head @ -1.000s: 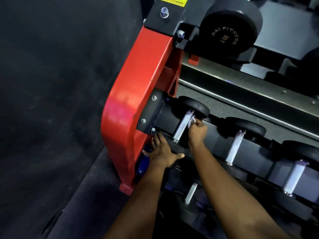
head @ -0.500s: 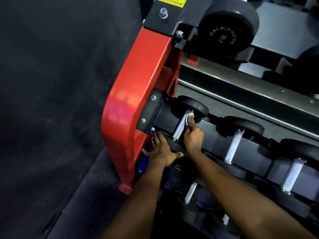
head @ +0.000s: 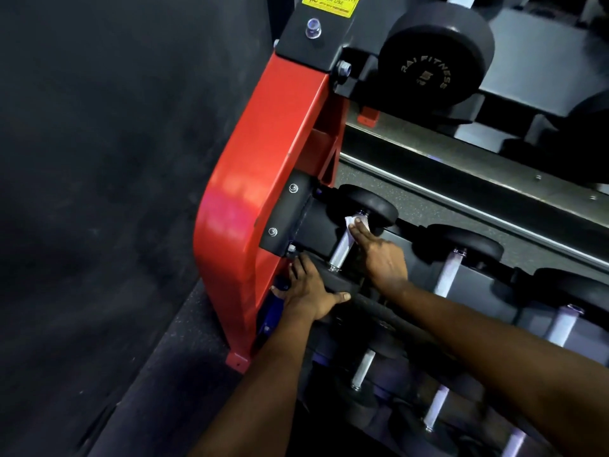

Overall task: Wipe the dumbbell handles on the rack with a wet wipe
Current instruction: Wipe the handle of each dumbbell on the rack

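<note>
The leftmost dumbbell on the middle shelf has a silver handle (head: 340, 251) between two black heads. My right hand (head: 384, 257) reaches over that handle from the right. Its fingers hold a white wet wipe (head: 352, 222) against the handle's upper end, just below the far head (head: 370, 203). My left hand (head: 308, 290) lies flat on the dumbbell's near head, fingers spread and thumb pointing right. Most of the wipe is hidden under my fingers.
The rack's red side frame (head: 263, 192) stands just left of my hands. More dumbbell handles (head: 448, 275) line the same shelf to the right, and others (head: 362, 369) sit on the shelf below. A large black dumbbell (head: 435, 61) rests on the top shelf. Dark floor lies to the left.
My right hand has slid the wipe up the handle toward the far head, and more of the wipe shows. My left hand has stayed on the near head.
</note>
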Tool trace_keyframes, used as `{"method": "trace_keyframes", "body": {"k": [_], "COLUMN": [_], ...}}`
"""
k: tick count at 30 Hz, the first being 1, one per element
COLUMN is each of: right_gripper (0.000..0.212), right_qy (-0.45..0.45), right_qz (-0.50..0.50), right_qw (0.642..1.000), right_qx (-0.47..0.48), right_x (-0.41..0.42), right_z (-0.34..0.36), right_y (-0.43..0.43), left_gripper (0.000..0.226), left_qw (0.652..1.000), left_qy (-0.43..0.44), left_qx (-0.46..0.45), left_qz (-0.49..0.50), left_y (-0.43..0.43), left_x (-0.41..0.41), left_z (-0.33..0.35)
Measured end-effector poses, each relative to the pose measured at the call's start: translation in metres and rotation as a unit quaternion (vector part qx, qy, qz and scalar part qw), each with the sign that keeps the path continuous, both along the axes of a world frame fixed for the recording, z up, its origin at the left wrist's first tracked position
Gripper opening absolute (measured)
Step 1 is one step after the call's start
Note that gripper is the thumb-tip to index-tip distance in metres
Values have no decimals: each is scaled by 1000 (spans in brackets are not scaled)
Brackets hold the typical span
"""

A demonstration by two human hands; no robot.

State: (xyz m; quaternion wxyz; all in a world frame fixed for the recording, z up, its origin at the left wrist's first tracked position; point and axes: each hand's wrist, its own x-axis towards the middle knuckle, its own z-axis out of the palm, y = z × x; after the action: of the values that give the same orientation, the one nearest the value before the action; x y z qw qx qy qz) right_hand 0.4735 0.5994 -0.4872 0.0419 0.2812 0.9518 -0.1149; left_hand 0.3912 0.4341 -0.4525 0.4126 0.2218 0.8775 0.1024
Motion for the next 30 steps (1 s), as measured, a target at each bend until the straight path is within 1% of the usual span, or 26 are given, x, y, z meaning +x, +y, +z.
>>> {"method": "trace_keyframes", "body": {"k": [4, 7, 8, 10, 12, 14, 16, 18, 20, 23, 24, 27, 28, 30], "right_gripper": [68, 71, 69, 63, 64, 68, 63, 58, 60, 59, 57, 54, 54, 53], "right_qy": [10, -10, -7, 4, 0, -2, 3, 30, 45, 35, 39, 48, 40, 22], "right_qz": [28, 64, 73, 55, 28, 60, 94, 53, 18, 85, 91, 13, 8, 56], "right_qw": [1000, 998, 997, 998, 999, 997, 993, 995, 996, 990, 989, 997, 997, 993], "right_qx": [9, -17, -28, -29, -24, -55, -75, -75, -72, -107, -105, -58, -58, -104], "right_x": [-3, -8, -9, -12, -15, -13, -11, -13, -15, -12, -12, -18, -19, -18], "right_z": [9, 14, 16, 18, 17, 11, 11, 13, 14, 7, 8, 11, 10, 7], "right_y": [13, 11, 12, 17, 20, 17, 14, 18, 18, 14, 15, 23, 22, 17], "left_gripper": [140, 141, 141, 142, 142, 143, 142, 142, 142, 143, 142, 140, 140, 139], "left_qw": [1000, 1000, 1000, 1000, 1000, 1000, 1000, 1000, 1000, 1000, 1000, 1000, 1000, 999], "left_qy": [-1, -1, -1, 1, 2, 4, 7, 3, 6, 7, 9, 14, 17, 28], "left_qx": [-2, 1, 2, -1, -5, -5, -2, 1, 0, -1, -1, -6, -7, -9], "left_qz": [-1, 0, 1, 0, -1, -1, -1, -1, -1, 1, 0, -6, -7, -15], "left_y": [1, 0, 0, 0, 0, 0, 0, 0, 0, 1, 1, 0, 0, 1], "left_x": [0, 1, 1, 1, 0, 1, 1, 1, 1, 0, 1, 2, 2, 2], "left_z": [2, 1, 0, 0, -1, -1, 0, 1, 1, -1, -1, 2, 2, 2]}}
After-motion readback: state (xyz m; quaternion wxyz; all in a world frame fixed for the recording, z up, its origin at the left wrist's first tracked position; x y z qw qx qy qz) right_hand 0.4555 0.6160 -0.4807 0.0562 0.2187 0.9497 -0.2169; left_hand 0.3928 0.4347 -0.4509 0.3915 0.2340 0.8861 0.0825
